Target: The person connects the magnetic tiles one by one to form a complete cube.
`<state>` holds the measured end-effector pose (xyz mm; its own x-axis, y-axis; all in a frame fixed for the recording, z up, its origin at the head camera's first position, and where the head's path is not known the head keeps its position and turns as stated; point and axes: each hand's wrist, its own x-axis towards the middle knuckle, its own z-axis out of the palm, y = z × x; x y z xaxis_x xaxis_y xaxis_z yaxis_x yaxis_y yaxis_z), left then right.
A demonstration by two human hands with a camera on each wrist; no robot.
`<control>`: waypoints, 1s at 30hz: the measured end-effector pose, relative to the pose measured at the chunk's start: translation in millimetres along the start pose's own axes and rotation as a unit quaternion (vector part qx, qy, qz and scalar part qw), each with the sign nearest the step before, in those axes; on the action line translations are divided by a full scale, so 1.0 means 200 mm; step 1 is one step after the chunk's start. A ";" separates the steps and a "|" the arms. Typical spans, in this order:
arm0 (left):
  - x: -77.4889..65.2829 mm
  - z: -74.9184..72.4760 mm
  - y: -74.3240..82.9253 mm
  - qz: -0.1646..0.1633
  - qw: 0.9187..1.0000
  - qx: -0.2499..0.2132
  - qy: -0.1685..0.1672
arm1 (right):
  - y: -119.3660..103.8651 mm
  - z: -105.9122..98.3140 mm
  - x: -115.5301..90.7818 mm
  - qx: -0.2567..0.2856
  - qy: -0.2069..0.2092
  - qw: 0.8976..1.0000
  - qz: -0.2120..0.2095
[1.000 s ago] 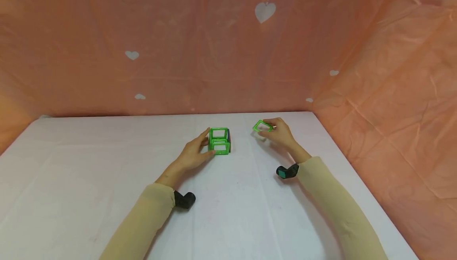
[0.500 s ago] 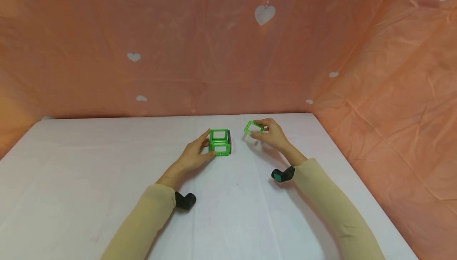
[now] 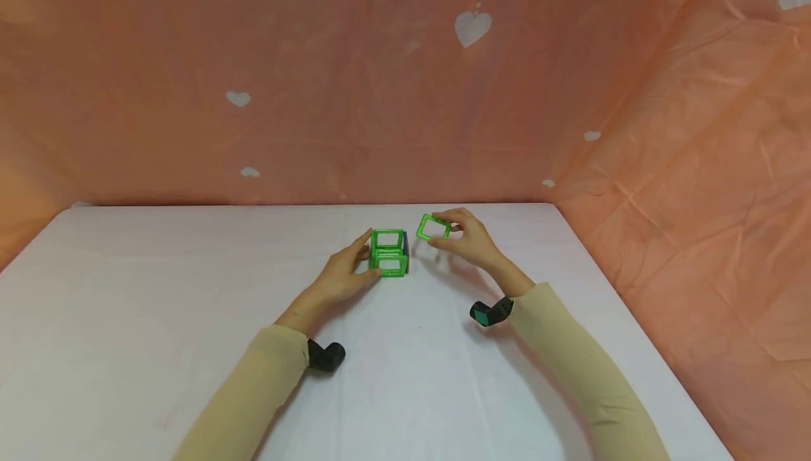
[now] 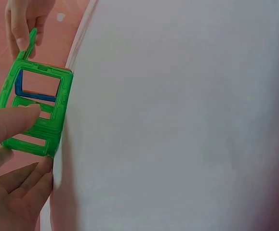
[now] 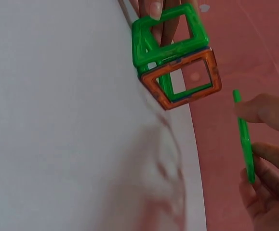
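Observation:
A small box of square magnetic tiles stands on the white table, mostly green frames [image 3: 388,253]. On its right side an orange tile [image 5: 217,77] shows in the right wrist view, and a blue tile [image 4: 19,84] shows through the opening in the left wrist view. My left hand [image 3: 342,272] holds this box from the left, thumb on the near face and fingers round the far side. Just right of the box, my right hand [image 3: 472,239] pinches a single green square magnetic tile [image 5: 245,140] by its edge, raised and tilted, apart from the box.
White cloth covers the table [image 3: 405,376]. Behind it hangs an orange curtain [image 3: 355,95] with pale hearts, and more of it runs along the right side. A black wrist camera [image 3: 326,356] sits on the left wrist, another [image 3: 491,312] on the right.
My right hand has moved left with the green tile, bringing it closer to the box. The left hand and the box have stayed in place.

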<state>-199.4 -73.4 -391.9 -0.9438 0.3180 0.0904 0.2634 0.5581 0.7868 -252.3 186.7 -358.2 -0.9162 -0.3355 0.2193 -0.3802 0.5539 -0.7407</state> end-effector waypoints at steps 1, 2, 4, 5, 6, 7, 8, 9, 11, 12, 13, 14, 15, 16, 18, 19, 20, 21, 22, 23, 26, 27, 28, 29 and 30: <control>0.00 0.00 0.00 0.000 1.000 -0.001 0.000 | 0.00 0.00 0.00 0.001 0.000 1.000 -0.005; 0.00 0.00 0.00 0.000 1.000 -0.002 -0.001 | -0.01 0.01 0.01 0.005 0.000 1.000 -0.007; 0.00 0.00 0.00 -0.001 1.000 -0.003 -0.004 | -0.02 0.02 0.01 0.010 -0.003 1.000 -0.011; 0.00 0.00 0.00 -0.003 1.000 -0.002 -0.006 | -0.03 0.02 0.01 0.011 -0.006 1.000 -0.014; 0.00 0.00 0.00 -0.003 1.000 -0.001 -0.006 | -0.04 0.03 0.01 0.013 -0.009 1.000 -0.016; 0.00 0.00 0.00 -0.003 1.000 0.001 -0.005 | -0.05 0.03 0.01 0.012 -0.010 1.000 -0.021; 0.00 0.00 0.00 -0.003 1.000 0.003 -0.005 | -0.05 0.04 0.01 0.015 -0.012 1.000 -0.024; 0.00 0.00 0.00 -0.003 1.000 0.003 -0.004 | -0.06 0.05 0.02 0.016 -0.012 0.999 -0.029; 0.00 0.00 0.00 -0.003 1.000 0.004 -0.003 | -0.07 0.06 0.02 0.020 -0.013 0.999 -0.036; 0.00 0.00 0.00 -0.002 1.000 0.003 -0.001 | -0.08 0.06 0.03 0.023 -0.013 0.999 -0.040; 0.00 0.00 0.00 -0.001 1.000 0.002 0.000 | -0.08 0.07 0.03 0.022 -0.012 0.999 -0.044; 0.00 -0.01 0.00 -0.002 1.000 0.001 -0.001 | -0.09 0.08 0.04 0.024 -0.014 0.999 -0.047; 0.00 -0.01 -0.01 -0.003 1.000 0.001 -0.002 | -0.10 0.08 0.04 0.024 -0.016 0.998 -0.049; 0.00 -0.01 -0.01 -0.005 1.000 0.004 -0.004 | -0.10 0.09 0.05 0.023 -0.020 0.998 -0.051; 0.01 -0.01 -0.01 -0.011 1.000 0.009 -0.004 | -0.11 0.10 0.06 0.019 -0.028 0.998 -0.058; 0.01 -0.02 -0.01 -0.014 1.000 0.009 -0.003 | -0.12 0.10 0.07 0.017 -0.032 0.997 -0.062; 0.01 -0.02 -0.01 -0.017 1.000 0.011 -0.002 | -0.12 0.11 0.07 0.018 -0.035 0.997 -0.065; 0.01 -0.02 -0.01 -0.018 1.000 0.012 -0.002 | -0.13 0.11 0.08 0.018 -0.037 0.997 -0.069; 0.01 -0.02 0.00 -0.019 1.000 0.013 -0.001 | -0.13 0.11 0.08 0.020 -0.040 0.996 -0.072; 0.01 -0.02 0.00 -0.021 1.000 0.012 -0.002 | -0.14 0.12 0.08 0.022 -0.043 0.996 -0.075; 0.01 -0.02 0.00 -0.023 1.000 0.009 -0.007 | -0.14 0.12 0.08 0.027 -0.049 0.995 -0.078; 0.01 -0.01 0.00 -0.024 1.000 0.009 -0.009 | -0.14 0.13 0.08 0.028 -0.053 0.995 -0.078; 0.01 -0.01 0.01 -0.026 1.000 0.008 -0.011 | -0.13 0.13 0.08 0.028 -0.055 0.995 -0.079; 0.01 -0.01 0.01 -0.027 1.000 0.005 -0.012 | -0.13 0.13 0.07 0.026 -0.057 0.995 -0.079; 0.01 -0.01 0.01 -0.027 1.000 0.003 -0.013 | -0.13 0.13 0.07 0.024 -0.057 0.995 -0.080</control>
<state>-200.6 -72.9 -389.7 -0.9512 0.3068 0.0330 0.2142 0.5795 0.7863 -252.0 147.3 -352.6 -0.8228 -0.5027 0.2652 -0.5110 0.4501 -0.7323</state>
